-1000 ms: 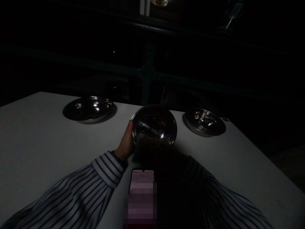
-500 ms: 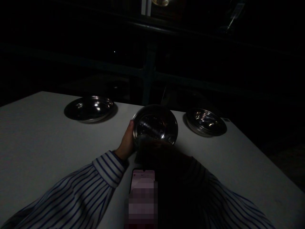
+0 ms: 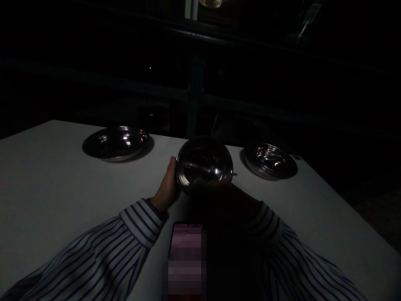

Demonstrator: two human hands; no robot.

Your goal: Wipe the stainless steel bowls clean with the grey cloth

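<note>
A steel bowl (image 3: 204,164) is held tilted toward me over the middle of the white table (image 3: 46,188). My left hand (image 3: 167,187) grips its left rim, thumb along the edge. My right hand (image 3: 230,196) lies in deep shadow at the bowl's near right side; its fingers are too dark to make out. Both arms wear white sleeves with blue stripes.
A shallow steel plate (image 3: 115,143) rests at the back left, and a stack of steel plates (image 3: 270,160) at the back right. A lit phone (image 3: 187,255) lies at the near edge between my arms. Beyond the table's far edge everything is dark.
The bowl has tipped a little and shifted slightly up and away. My right forearm has moved forward, showing more of its striped cuff.
</note>
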